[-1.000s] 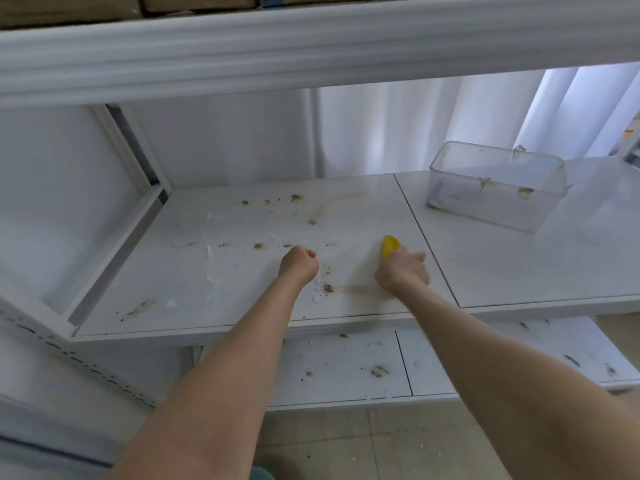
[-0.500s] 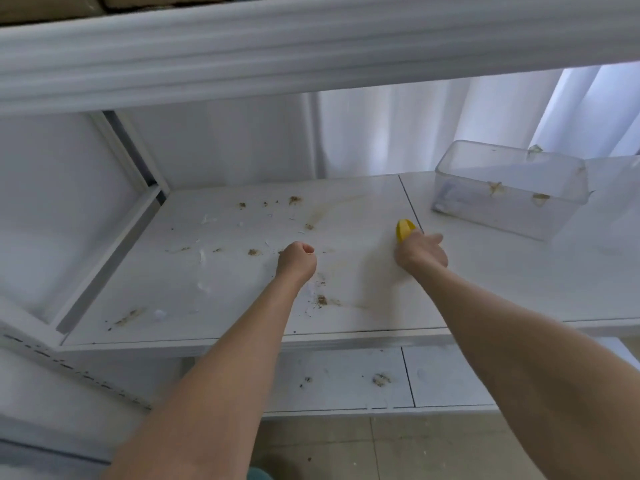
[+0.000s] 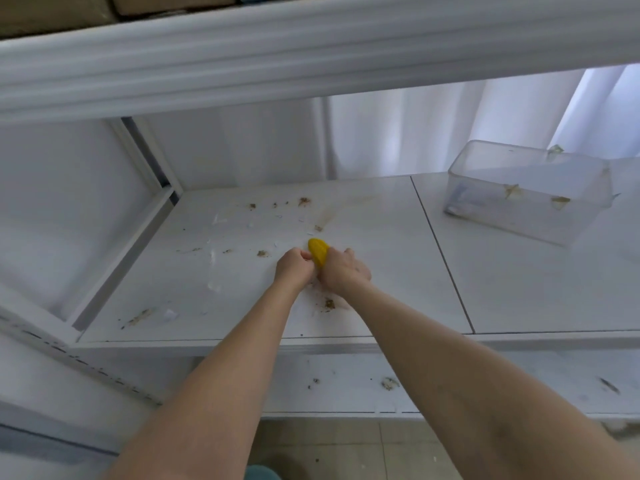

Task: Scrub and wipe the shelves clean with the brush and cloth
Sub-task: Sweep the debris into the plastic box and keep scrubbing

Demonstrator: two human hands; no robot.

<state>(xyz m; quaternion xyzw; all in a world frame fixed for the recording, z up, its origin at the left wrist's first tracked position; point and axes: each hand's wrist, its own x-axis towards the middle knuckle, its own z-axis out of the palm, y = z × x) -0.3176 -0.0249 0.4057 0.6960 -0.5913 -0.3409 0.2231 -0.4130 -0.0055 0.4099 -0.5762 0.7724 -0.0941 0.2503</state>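
On the middle shelf (image 3: 381,271), both my bare forearms reach straight forward from the bottom of the view and meet near the centre of its left panel. My right hand (image 3: 344,271) lies palm down, its grip closed round the yellow brush (image 3: 318,252). The rounded end of the brush sticks out past my knuckles and points away from me, low against the shelf surface. My left hand (image 3: 294,268) is curled into a fist just beside it, knuckles touching the side of the brush. I cannot tell whether this grip holds anything.

Brown crumbs (image 3: 329,303) and white flecks lie scattered over the panel around and beyond my hands. A clear plastic box (image 3: 526,192) sits well apart on the right panel, with bits of debris stuck to its walls. The lower shelf (image 3: 346,382) below also carries crumbs.
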